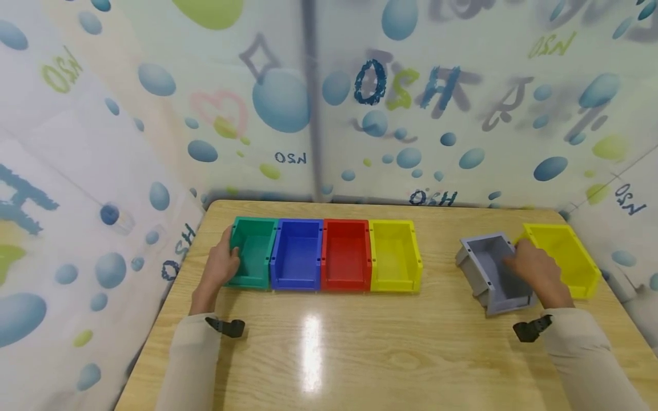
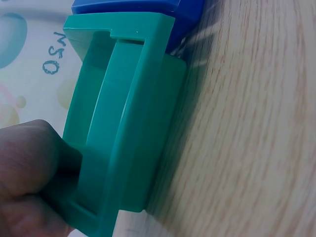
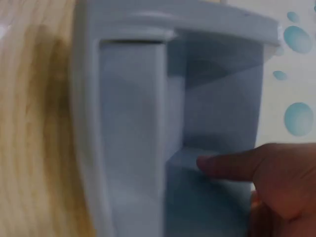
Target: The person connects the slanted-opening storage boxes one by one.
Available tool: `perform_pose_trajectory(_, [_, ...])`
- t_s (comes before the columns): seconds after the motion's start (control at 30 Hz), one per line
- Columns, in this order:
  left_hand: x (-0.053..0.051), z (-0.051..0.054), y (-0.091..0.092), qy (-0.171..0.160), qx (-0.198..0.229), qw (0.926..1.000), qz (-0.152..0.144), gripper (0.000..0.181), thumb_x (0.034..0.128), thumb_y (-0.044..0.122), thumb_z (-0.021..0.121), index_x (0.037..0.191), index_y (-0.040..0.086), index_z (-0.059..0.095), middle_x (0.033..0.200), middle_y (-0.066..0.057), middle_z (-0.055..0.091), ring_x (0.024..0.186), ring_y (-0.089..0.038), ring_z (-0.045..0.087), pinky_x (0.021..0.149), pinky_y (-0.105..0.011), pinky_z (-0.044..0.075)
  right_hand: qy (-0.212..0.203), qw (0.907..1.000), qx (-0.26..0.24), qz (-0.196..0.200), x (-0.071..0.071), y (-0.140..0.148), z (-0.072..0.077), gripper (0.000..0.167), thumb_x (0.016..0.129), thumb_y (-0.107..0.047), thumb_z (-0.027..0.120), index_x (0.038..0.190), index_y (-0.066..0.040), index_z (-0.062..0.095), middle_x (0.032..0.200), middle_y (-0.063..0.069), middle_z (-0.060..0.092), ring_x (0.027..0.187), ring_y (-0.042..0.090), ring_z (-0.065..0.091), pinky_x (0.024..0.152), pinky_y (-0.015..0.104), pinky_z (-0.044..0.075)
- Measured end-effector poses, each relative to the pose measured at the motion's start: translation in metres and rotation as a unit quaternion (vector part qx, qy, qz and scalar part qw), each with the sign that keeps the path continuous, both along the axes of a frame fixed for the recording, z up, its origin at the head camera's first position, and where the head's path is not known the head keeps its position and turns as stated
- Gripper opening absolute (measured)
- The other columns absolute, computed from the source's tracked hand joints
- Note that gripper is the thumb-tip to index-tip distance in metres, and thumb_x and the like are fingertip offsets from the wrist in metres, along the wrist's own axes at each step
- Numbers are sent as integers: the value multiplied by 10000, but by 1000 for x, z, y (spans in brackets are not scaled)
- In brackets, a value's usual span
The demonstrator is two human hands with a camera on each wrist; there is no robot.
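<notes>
My left hand (image 1: 222, 262) grips the left wall of a green bin (image 1: 256, 251), its thumb inside the wall. In the left wrist view the green bin (image 2: 133, 123) touches a blue bin (image 2: 133, 6). My right hand (image 1: 537, 267) holds the right wall of a grey bin (image 1: 480, 268), which is tilted and turned at the table's right side. The right wrist view shows the thumb inside the grey bin (image 3: 131, 123); the other fingers are mostly hidden behind its wall. A yellow bin (image 1: 570, 257) sits just right of this hand, partly covered by it.
Right of the green bin, a blue bin (image 1: 297, 254), a red bin (image 1: 346, 254) and another yellow bin (image 1: 394, 257) stand side by side in a row. They rest on a wooden table (image 1: 370, 348) against a patterned wall (image 1: 349, 142).
</notes>
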State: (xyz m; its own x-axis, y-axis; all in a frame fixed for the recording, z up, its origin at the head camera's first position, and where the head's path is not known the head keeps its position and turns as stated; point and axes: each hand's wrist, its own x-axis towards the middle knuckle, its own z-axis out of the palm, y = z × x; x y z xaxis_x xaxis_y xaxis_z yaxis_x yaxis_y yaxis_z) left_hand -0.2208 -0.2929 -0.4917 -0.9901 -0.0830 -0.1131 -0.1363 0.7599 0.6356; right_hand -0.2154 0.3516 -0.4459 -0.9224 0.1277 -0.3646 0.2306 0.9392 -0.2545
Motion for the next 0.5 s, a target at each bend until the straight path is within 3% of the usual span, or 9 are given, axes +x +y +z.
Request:
perform_pose_trajectory(0.13, [0,-1,1,-26,-37,10000,4,615,1048,52,347,1587,42,53,1525,-359,301,1389,-541,315,1104,-670,297,-71,9995,-138,275,-1,5,-10,691,974,-191,537,1438,188,192,1294,448,415,1013,521,538,823,640,488])
perform_pose_trajectory(0.33, [0,-1,0,12,-70,10000,10,611,1046,50,346,1586,40,60,1518,-361,311,1383,-541,326,1102,-670,302,477,9964,-336,620,-2,4,-23,787,967,-140,548,1482,187,52,1382,490,305,1169,624,423,970,720,380])
perform_pose_trajectory(0.43, [0,0,0,15,-46,10000,8,608,1046,50,344,1586,40,66,1515,-361,316,1382,-540,328,1102,-670,302,766,9936,-457,692,-2,-1,-23,846,958,-119,563,1499,160,-24,1401,495,273,1139,618,445,973,714,379])
perform_pose_trajectory(0.5, [0,1,0,8,-40,10000,7,606,1045,49,342,1585,37,68,1515,-361,315,1383,-539,327,1104,-669,300,984,9908,-519,773,-2,-5,-21,865,958,-112,563,1513,131,-54,1392,486,307,996,557,537,906,669,456])
